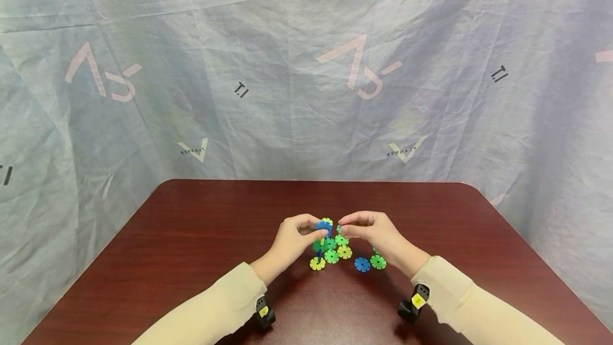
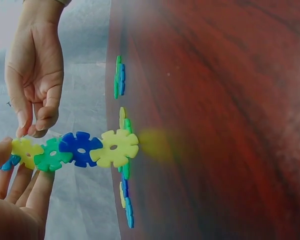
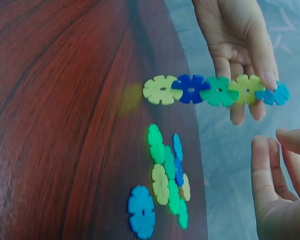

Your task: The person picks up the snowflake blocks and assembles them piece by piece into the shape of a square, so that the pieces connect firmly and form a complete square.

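My L hand [image 1: 292, 236] had the chain [image 2: 70, 150] by its top end, thumb and fingers clamped on the top blue [image 3: 280, 95] abt where it met the upper yellow [image 3: 246, 97]. Chain = 5 slotted discs, held upright over the desk [image 1: 215, 228]; below those came the mid green [image 3: 220, 100], dk blue [image 3: 190, 95] and bottom yellow [image 3: 162, 97], right by the desk top, couldn't tell if touching. My R hand [image 1: 380, 230] was just R of the chain's top, thumb and fingertips bent toward each other but apart, w/ a gap showing. Loose discs lay near, well in from the desk's L & R edges: greens + a flat yellow [image 1: 345, 252] bunched by the chain, then a flat blue [image 1: 362, 264] and outer green [image 1: 378, 262] side by side, nearer the R edge, another green partly hidden by my R hand. Black cams [image 1: 415, 302] sat at both cream sleeves [image 1: 445, 292]; grey cloth [image 1: 287, 137] hung past the far edge.
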`<state>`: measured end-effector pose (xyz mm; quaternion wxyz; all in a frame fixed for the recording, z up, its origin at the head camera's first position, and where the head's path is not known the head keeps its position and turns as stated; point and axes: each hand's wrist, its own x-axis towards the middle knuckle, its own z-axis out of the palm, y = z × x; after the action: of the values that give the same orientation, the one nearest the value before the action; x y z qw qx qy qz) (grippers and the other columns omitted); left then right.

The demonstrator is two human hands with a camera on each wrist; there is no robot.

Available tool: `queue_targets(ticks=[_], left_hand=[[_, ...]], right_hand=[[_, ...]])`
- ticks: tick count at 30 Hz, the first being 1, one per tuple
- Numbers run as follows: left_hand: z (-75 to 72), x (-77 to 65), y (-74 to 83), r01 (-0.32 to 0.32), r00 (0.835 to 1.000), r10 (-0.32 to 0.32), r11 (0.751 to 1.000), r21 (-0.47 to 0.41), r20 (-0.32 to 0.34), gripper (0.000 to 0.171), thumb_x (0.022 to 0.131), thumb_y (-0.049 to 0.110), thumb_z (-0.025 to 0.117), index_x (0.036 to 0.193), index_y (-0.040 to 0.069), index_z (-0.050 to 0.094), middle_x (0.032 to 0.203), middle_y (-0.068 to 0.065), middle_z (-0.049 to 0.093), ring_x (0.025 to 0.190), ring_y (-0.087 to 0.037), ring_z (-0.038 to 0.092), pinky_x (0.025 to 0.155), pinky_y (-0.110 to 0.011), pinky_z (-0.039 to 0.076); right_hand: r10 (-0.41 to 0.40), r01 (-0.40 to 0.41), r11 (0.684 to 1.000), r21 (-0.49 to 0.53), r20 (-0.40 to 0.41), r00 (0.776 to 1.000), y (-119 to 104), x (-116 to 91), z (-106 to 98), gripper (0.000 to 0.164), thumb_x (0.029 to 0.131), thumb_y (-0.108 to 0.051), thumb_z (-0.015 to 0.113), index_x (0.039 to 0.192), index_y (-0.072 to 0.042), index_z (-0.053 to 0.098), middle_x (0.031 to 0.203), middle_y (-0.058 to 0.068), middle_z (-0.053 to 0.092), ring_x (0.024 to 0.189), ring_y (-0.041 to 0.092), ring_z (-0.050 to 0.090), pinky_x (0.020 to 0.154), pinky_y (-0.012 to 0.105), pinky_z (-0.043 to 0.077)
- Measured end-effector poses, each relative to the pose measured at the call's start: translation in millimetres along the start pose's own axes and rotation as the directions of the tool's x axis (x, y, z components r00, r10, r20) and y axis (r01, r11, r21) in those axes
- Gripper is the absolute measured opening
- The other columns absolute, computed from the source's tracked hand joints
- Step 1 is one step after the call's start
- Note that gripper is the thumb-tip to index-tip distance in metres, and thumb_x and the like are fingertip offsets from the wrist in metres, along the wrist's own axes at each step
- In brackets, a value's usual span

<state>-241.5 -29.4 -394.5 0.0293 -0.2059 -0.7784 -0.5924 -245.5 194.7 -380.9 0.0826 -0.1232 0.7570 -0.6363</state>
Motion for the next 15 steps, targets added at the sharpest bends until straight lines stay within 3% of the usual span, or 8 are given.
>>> queue_targets(ticks=[6, 15], left_hand=[[-1.5, -2.6, 0.9, 0.033, 0.999, -0.033, 0.999, -0.032, -0.003, 0.018, 0.088, 0.020, 0.073, 0.097, 0.005, 0.071, 0.097, -0.011, 0.074, 0.087, -0.017, 0.072, 0.079, -0.025, 0.056], [-3.6, -7.1, 0.7, 0.045, 0.999, -0.046, 0.997, -0.057, -0.006, 0.018, 0.088, 0.018, 0.072, 0.099, 0.003, 0.070, 0.099, -0.012, 0.074, 0.087, -0.015, 0.070, 0.077, -0.020, 0.054]], right_hand=[[-0.003, 0.002, 1.000, -0.026, -0.015, 1.000, 0.8, 0.6, -9.8, 0.033, 0.087, -0.023, 0.072, 0.112, -0.001, 0.069, 0.098, -0.001, 0.074, 0.103, 0.041, 0.066, 0.100, 0.053, 0.045], [0.034, -0.034, 0.998, -0.060, -0.001, 0.999, 6.5, 0.5, -29.2, 0.033, 0.087, -0.020, 0.072, 0.113, 0.001, 0.069, 0.102, -0.001, 0.073, 0.098, 0.028, 0.070, 0.096, 0.049, 0.050]])
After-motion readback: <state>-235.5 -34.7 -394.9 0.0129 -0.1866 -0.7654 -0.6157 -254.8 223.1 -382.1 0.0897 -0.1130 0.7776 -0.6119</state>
